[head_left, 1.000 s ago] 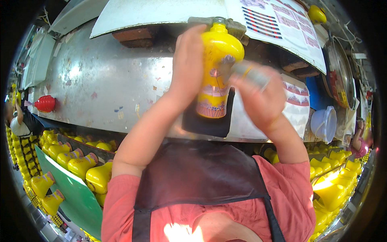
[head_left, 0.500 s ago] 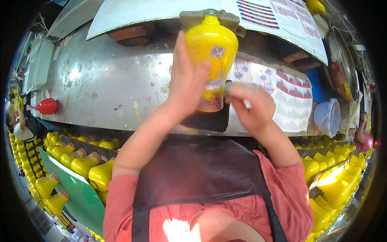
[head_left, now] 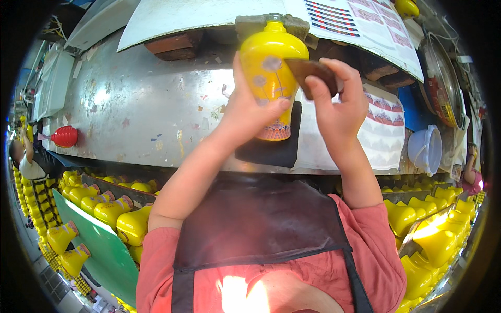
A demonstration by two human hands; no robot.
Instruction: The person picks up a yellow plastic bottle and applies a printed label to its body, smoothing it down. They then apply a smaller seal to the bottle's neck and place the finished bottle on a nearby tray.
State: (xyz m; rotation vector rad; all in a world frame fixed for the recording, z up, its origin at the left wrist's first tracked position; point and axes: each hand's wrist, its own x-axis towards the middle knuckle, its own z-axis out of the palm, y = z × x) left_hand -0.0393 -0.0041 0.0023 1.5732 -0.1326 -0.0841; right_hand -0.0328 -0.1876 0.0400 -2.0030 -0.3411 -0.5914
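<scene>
Co-worker: person [head_left: 26, 159] at the far left edge, arm raised, standing well apart from the wearer.
Red object: small red ribbed piece [head_left: 65, 136] lying on the left end of the metal bench.
Bench: long dull metal worktop [head_left: 141, 104], scratched and spotted, running across the middle of the view.
Green board: flat green panel [head_left: 99, 245] leaning at lower left, with yellow vases [head_left: 112, 211] lying in rows beside and behind it.
Left hand: left hand [head_left: 250, 112] wrapped around the yellow vase from its left side, thumb up along the body, fingertips [head_left: 276, 104] pressed on the front.
Yellow vase: glossy yellow vase [head_left: 271, 68] held upright above the bench, at the top centre of the view, with pale flower patches on its belly and a patterned band near the foot; its mouth meets a grey fixture [head_left: 271, 23] above.
Black pad: dark square pad [head_left: 271, 148] on the bench just below the vase foot.
Right hand: right hand [head_left: 339, 107] closed on a brown flat piece [head_left: 310, 70], holding it against the vase's right shoulder.
Printed sheets: patterned paper sheets [head_left: 383, 130] on the bench to the right of the hands.
White tub: small translucent tub [head_left: 425, 148] near the bench's right end.
More vases: further yellow vases [head_left: 433, 240] stacked at lower right.
</scene>
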